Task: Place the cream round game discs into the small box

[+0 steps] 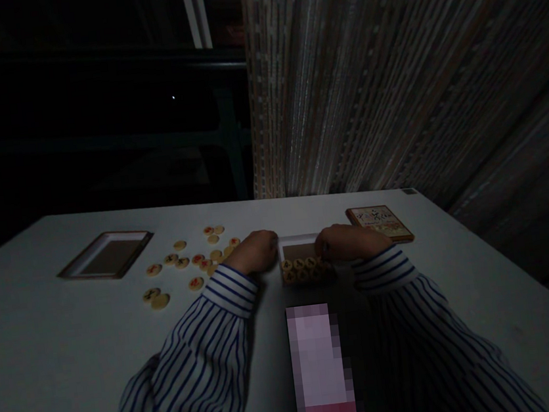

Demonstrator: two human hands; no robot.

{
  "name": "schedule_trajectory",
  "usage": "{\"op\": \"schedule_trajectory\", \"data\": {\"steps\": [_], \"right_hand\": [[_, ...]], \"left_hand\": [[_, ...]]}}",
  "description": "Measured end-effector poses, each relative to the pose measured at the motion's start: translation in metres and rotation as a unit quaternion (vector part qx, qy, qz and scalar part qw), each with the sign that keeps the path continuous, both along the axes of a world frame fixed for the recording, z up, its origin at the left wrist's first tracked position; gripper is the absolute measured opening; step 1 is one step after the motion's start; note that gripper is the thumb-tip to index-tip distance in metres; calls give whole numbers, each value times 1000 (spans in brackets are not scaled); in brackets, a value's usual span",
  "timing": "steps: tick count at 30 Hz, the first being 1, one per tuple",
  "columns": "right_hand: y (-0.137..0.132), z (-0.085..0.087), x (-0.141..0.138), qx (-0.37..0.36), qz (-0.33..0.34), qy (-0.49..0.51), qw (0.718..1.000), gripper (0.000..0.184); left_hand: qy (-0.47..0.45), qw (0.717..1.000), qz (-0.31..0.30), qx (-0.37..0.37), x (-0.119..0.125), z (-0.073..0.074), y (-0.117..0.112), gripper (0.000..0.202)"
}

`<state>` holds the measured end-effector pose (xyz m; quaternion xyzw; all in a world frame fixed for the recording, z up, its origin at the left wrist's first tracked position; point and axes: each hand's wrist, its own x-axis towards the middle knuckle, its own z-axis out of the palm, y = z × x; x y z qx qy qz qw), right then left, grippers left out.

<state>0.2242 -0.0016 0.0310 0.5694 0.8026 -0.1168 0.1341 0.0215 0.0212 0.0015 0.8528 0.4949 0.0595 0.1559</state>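
A small open box (300, 248) sits on the white table (64, 362), with several round wooden game pieces (303, 269) lined up in its near half. My left hand (256, 250) rests curled against the box's left side. My right hand (345, 241) is closed at the box's right edge, fingertips by the pieces; what they pinch, if anything, is hidden. Several more round pieces (189, 262) with red or dark marks lie scattered on the table left of my left hand. Both arms wear striped sleeves.
A shallow box lid or tray (106, 254) lies at the far left of the table. A printed box cover (379, 222) lies at the far right. A ribbed wall rises behind the table on the right; the left background is dark.
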Motion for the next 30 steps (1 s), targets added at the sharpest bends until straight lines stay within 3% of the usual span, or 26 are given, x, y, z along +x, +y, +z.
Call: {"op": "schedule_trajectory", "data": {"steps": [30], "right_hand": [[-1,-2,2,24,-17,-16,999,28]], "left_hand": [[-12,1000,-8,-25,2,0,-1,28]]}}
